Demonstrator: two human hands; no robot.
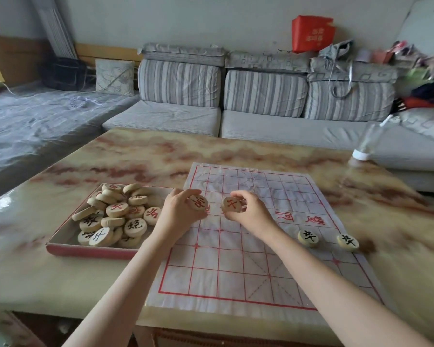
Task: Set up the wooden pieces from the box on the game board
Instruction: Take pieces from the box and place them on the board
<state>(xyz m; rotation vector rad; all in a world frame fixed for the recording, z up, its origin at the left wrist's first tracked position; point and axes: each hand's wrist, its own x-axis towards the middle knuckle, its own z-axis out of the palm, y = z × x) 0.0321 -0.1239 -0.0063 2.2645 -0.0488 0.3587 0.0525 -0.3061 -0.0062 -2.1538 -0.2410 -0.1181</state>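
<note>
Where the sheet lay on the marble table (135, 156): the game board (236, 271), thin, creased, likely to shift.
Box (85, 251): left of board, piled with wooden pieces (115, 216).
Left hand (179, 211): closed on a red-marked disc.
Right hand (248, 209): pinched another by its rim.
Handling: light, rigid discs; grip edges.
</note>
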